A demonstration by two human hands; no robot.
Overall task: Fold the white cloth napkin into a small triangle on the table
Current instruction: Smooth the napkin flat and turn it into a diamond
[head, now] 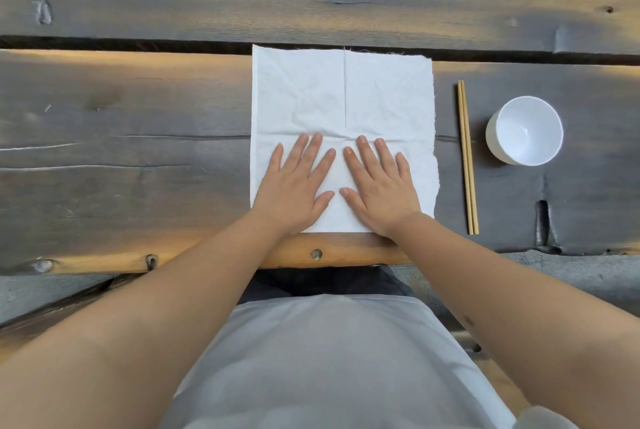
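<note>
The white cloth napkin [346,92] lies spread flat and unfolded on the dark wooden table [121,158], near its front edge. Crease lines cross it, one running front to back and one side to side. My left hand [294,186] rests palm down on the napkin's near left part, fingers spread. Beside it, my right hand [379,187] lies palm down on the near right part, fingers apart too. Neither hand grips the cloth; both press flat on it.
A pair of wooden chopsticks [467,158] lies to the right of the napkin, pointing away from me. Further right stands a white bowl [525,130]. A dark gap between planks [138,44] runs along the napkin's far edge.
</note>
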